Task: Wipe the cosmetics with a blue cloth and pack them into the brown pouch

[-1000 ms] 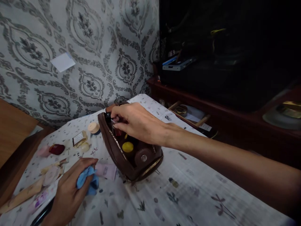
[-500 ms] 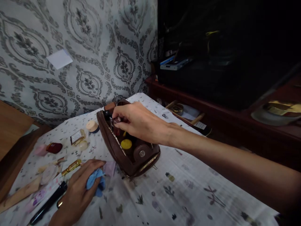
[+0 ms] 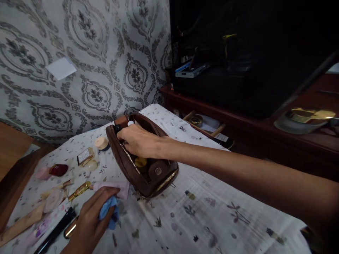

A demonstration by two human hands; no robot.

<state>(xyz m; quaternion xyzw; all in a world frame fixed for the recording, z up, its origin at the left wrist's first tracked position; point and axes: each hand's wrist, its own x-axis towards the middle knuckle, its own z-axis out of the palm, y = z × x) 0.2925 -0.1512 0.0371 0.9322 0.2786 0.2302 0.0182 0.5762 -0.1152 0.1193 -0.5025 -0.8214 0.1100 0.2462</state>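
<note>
Closed around a crumpled blue cloth (image 3: pixel 112 211), the left hand (image 3: pixel 90 217) rests low in the head view. Its companion, the right hand (image 3: pixel 137 141), reaches into the unzipped brown bag (image 3: pixel 123 160); its fingertips are hidden inside, so I cannot tell whether it grips anything. Half a second ago it pinched a dark red item at the bag's mouth; now it sits lower, that item is out of sight, and a white cap (image 3: pixel 130 123) shows beyond the knuckles. A second ago the left hand hid the gold tube (image 3: pixel 79 191), now uncovered.

The bag stands on a printed white sheet (image 3: pixel 209 208), a yellow round item (image 3: pixel 140 162) inside it. Just beside it lies a pink tube (image 3: pixel 123 191). Farther left are a cream-lidded jar (image 3: pixel 101 143), a glittery compact (image 3: pixel 85 156), a dark red case (image 3: pixel 58 170) and a black tube (image 3: pixel 55 231). The right hand and wrist block much of the bag's opening.
</note>
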